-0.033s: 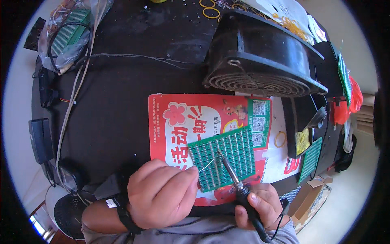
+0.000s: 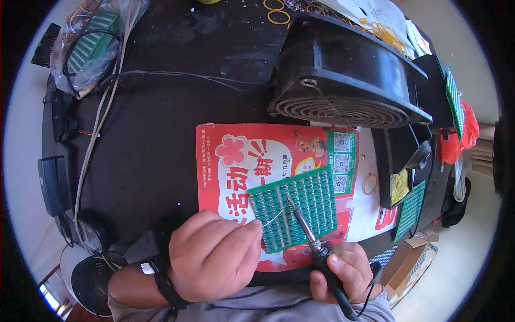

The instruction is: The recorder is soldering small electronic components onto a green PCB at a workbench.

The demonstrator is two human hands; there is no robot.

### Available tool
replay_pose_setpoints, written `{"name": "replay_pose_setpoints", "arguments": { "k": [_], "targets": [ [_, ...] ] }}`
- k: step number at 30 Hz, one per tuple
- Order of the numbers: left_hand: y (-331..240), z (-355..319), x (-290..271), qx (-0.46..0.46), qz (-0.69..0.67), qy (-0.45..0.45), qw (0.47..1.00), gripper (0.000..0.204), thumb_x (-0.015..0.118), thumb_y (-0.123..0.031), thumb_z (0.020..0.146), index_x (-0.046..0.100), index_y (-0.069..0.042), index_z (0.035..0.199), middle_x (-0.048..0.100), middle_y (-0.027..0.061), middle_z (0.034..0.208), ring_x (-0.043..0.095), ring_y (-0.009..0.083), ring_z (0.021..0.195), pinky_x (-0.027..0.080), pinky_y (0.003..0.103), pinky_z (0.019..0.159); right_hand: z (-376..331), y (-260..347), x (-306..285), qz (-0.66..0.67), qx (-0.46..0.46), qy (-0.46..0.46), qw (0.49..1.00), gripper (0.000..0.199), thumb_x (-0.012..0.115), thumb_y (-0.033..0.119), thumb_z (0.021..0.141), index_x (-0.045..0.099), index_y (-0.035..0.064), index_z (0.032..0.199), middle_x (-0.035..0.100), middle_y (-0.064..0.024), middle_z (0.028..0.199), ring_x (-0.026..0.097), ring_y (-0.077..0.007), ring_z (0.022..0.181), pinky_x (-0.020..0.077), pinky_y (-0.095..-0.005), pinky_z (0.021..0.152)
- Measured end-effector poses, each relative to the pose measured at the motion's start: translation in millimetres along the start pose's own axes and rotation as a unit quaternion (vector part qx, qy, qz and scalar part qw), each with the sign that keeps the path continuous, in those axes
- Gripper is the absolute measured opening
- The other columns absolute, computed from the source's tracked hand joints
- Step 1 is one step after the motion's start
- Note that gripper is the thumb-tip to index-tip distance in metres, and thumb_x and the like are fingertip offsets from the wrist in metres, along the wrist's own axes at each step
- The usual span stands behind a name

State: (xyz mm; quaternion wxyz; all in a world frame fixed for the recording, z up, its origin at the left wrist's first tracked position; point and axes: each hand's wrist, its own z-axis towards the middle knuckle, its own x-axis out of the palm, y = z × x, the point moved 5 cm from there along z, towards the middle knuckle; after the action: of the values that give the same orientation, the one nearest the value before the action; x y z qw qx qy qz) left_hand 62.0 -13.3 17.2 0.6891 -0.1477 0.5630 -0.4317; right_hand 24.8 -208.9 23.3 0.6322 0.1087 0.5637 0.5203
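A green circuit board (image 2: 316, 206) with rows of small parts lies tilted on a red and white printed sheet (image 2: 214, 153). My right hand (image 2: 346, 273) is closed round the black handle of a soldering iron (image 2: 304, 226). The iron's tip points up and left and meets the middle of the board, as far as I can tell. My left hand (image 2: 217, 255), closed in a pinch at the board's left edge, holds a thin strand of solder wire (image 2: 274, 218). The wire's free end reaches toward the iron's tip. Its other end is hidden in the fingers.
Beyond the sheet stands a large black fan (image 2: 348, 80) with a round grille. More green boards lie at right (image 2: 410, 212) and in a plastic bag (image 2: 88, 48) at far left. Pale cables (image 2: 102, 115) run down the left side. Yellow rubber bands (image 2: 279, 17) lie at the back.
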Motion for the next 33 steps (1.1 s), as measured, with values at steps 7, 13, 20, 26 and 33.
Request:
{"name": "replay_pose_setpoints", "arguments": {
  "k": [7,13,20,26,33],
  "targets": [
    [1.0,-0.6,0.4,-0.020,0.000,0.042,0.999,0.020,0.071,0.005,0.068,0.063,0.000,0.085,0.058,0.0080,0.066,0.056,0.0229,0.050,0.045,0.032,0.048,-2.3,0.3,-1.6,-0.007,-0.005,-0.014,1.000,0.039,0.074,0.003,0.069,0.056,-0.0064,0.102,0.057,-0.0107,0.074,0.058,-0.0227,0.060,0.0488,-0.0306,0.053],
    [0.2,-2.6,0.1,-0.071,-0.005,0.074,0.995,0.020,0.071,0.004,0.067,0.065,-0.001,0.086,0.055,0.0061,0.064,0.054,0.0228,0.050,0.041,0.034,0.046,-3.3,-0.8,-0.3,-0.006,-0.005,-0.028,1.000,0.035,0.073,0.004,0.069,0.057,-0.0056,0.098,0.057,-0.0097,0.073,0.058,-0.0220,0.059,0.0488,-0.0302,0.053],
    [-2.7,-0.7,0.2,-0.011,0.034,0.032,0.999,0.023,0.071,0.005,0.063,0.065,-0.003,0.084,0.056,0.0049,0.064,0.053,0.0211,0.050,0.039,0.033,0.048,-6.0,-0.4,-0.3,-0.001,-0.003,-0.033,0.999,0.035,0.073,0.005,0.069,0.057,-0.0048,0.098,0.057,-0.0092,0.072,0.058,-0.0215,0.059,0.0486,-0.0301,0.053],
    [-0.9,-2.3,1.0,-0.023,0.021,0.041,0.999,0.025,0.067,0.007,0.062,0.065,-0.002,0.085,0.058,0.0063,0.065,0.053,0.0221,0.051,0.041,0.033,0.049,-3.2,2.1,-0.8,-0.015,-0.001,-0.031,0.999,0.034,0.073,0.005,0.069,0.056,-0.0046,0.097,0.057,-0.0093,0.071,0.058,-0.0216,0.059,0.0489,-0.0300,0.053],
    [-2.1,-4.1,2.8,-0.034,0.010,0.045,0.998,0.022,0.066,0.007,0.063,0.064,-0.001,0.084,0.060,0.0083,0.066,0.055,0.0245,0.052,0.043,0.033,0.050,-4.6,3.4,0.3,-0.017,-0.010,-0.043,0.999,0.032,0.072,0.005,0.069,0.057,-0.0050,0.095,0.057,-0.0088,0.069,0.057,-0.0212,0.058,0.0483,-0.0297,0.052]
  ]
}}
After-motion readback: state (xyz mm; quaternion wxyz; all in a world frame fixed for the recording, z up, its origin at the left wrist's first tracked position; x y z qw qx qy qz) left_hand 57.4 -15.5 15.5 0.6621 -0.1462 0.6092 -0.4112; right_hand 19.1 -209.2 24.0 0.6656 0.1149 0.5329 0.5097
